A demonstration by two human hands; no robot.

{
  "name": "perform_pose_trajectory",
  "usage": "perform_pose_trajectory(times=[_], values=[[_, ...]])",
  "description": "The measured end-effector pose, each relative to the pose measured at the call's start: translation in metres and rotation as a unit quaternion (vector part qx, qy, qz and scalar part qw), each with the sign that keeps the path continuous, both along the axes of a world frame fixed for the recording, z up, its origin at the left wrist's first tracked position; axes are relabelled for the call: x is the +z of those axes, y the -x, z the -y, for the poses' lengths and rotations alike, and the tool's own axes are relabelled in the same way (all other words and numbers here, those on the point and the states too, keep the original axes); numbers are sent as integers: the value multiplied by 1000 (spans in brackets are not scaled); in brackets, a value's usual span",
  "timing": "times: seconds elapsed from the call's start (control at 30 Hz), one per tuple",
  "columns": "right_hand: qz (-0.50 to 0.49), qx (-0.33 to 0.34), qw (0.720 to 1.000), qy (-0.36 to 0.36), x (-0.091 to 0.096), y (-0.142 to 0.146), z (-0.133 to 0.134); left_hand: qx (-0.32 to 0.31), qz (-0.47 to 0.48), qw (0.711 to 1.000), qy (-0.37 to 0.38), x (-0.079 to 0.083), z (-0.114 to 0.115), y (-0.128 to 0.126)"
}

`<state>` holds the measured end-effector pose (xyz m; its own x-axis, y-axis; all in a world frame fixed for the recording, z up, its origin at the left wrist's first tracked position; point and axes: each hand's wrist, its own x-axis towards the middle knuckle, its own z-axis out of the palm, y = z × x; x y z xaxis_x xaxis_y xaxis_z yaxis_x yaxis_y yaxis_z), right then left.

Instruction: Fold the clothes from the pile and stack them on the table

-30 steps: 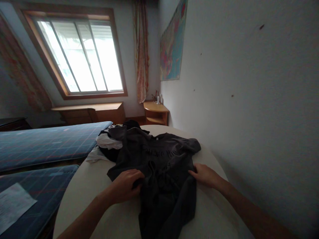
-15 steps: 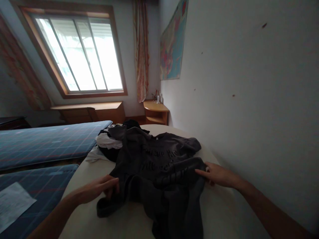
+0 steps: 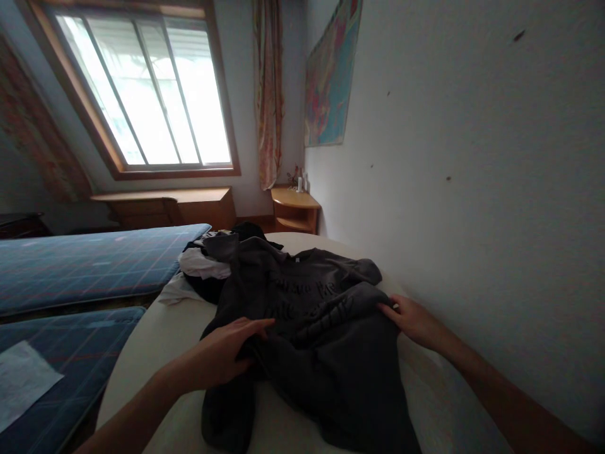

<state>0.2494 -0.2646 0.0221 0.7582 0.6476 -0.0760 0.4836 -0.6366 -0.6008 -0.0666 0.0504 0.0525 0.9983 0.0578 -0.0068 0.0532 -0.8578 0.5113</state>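
Note:
A dark grey shirt (image 3: 331, 353) with black lettering lies spread and rumpled over a pale round-edged table (image 3: 142, 353), its collar toward the far end. My right hand (image 3: 411, 318) pinches the shirt's right edge and holds the cloth slightly raised. On the near left part, my left hand (image 3: 222, 353) rests against the fabric with index finger stretched out and thumb apart. Its other fingers are hidden behind the hand. Below that hand, a loose fold of the shirt hangs toward the near side.
Piled white and black clothes (image 3: 205, 265) lie at the table's far left. Blue plaid mattresses (image 3: 94, 258) stand to the left, with a white sheet of paper (image 3: 26, 378) on the nearer one. A bare wall (image 3: 472, 189) runs close along the right.
My left hand has moved right and inward over the shirt, its fingers spreading. The shirt's near part has swung and spread out lower. My right hand keeps its pinch, slightly higher.

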Motion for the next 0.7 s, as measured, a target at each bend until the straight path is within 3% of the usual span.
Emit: perform_pose_trajectory(times=[0.17,0.33,0.43,0.53,0.7], values=[[-152,66,986,2,0,10,13,-40,-66,997,6,7,8,-7],[-238,139,961,-37,5,33,27,-91,-53,994,19,-1,13,-18],[-173,120,977,-36,1,25,33,-100,-49,993,27,-5,16,-22],[-33,37,999,15,-10,7,39,-120,-62,990,44,0,25,-21],[98,-31,992,77,-15,4,38,-142,-109,979,94,11,39,-18]])
